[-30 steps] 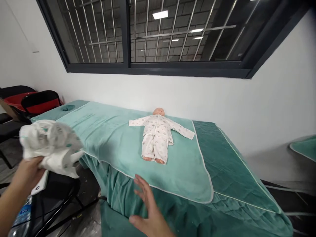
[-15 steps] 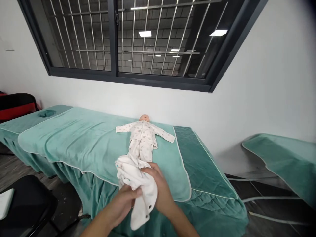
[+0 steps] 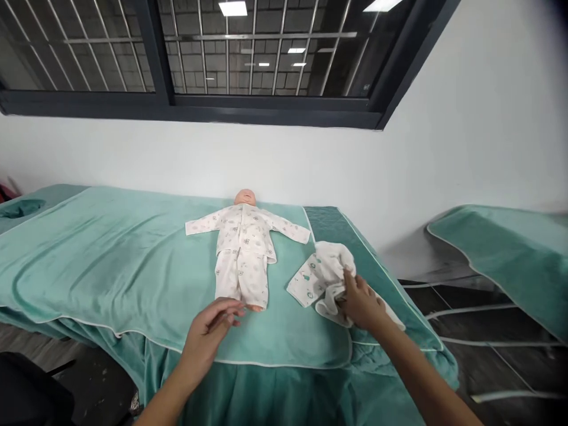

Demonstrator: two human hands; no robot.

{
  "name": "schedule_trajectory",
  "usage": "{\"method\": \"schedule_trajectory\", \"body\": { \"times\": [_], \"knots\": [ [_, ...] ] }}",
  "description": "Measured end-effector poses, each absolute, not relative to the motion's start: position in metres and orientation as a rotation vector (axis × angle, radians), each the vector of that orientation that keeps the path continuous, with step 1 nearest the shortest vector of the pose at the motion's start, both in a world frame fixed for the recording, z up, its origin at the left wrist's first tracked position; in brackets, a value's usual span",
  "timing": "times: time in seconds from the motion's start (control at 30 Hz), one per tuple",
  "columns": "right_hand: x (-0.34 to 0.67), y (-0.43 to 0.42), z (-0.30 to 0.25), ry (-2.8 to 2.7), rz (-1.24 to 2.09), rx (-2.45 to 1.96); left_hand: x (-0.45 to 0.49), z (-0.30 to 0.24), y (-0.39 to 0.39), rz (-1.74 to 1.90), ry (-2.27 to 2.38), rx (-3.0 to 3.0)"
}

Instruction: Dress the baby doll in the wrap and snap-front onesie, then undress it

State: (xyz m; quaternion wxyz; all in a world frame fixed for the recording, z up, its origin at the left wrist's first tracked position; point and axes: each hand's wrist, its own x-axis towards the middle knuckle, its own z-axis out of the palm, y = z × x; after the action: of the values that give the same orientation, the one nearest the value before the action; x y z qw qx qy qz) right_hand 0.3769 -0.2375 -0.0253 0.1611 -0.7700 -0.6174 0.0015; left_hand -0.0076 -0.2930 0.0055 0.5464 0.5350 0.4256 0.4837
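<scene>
A baby doll (image 3: 244,236) lies on its back on the light green towel (image 3: 133,254), arms spread, in a white patterned top and trousers. My right hand (image 3: 362,300) grips a crumpled white baby garment (image 3: 331,269) with green prints, lying at the towel's right edge. Part of that cloth is hidden under the hand. My left hand (image 3: 213,331) hovers near the doll's feet, fingers apart and curved, holding nothing.
The towel covers a massage bed with a dark green quilted cover (image 3: 339,236) and a face hole (image 3: 22,208) at far left. A window (image 3: 266,109) is above. At right hangs another green-covered surface (image 3: 510,254); a black chair (image 3: 33,390) stands lower left.
The white garment went from between both hands in front of the doll to the towel's right side, under my right hand. My left hand let go of it. The view shifted.
</scene>
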Motion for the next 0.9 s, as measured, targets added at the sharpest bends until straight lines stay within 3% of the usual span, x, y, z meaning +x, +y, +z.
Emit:
{"method": "schedule_trajectory", "body": {
  "times": [0.13,0.23,0.37,0.53,0.9],
  "knots": [
    [0.328,-0.255,-0.032,-1.843,-0.267,-1.961,-0.014,0.011,-0.239,1.278,1.159,1.396],
    [0.281,-0.241,-0.02,-1.91,-0.141,-1.592,-0.011,0.009,-0.178,1.391,1.295,1.514],
    [0.226,-0.149,-0.004,-1.824,0.242,-1.395,0.008,0.008,-0.075,1.442,1.441,1.85],
    [0.182,-0.015,0.006,-1.577,0.293,-1.396,0.036,0.012,0.026,1.209,1.449,1.936],
    [0.194,0.013,-0.01,-1.642,0.542,-1.26,0.038,0.011,0.045,1.138,1.334,1.932]
  ]
}}
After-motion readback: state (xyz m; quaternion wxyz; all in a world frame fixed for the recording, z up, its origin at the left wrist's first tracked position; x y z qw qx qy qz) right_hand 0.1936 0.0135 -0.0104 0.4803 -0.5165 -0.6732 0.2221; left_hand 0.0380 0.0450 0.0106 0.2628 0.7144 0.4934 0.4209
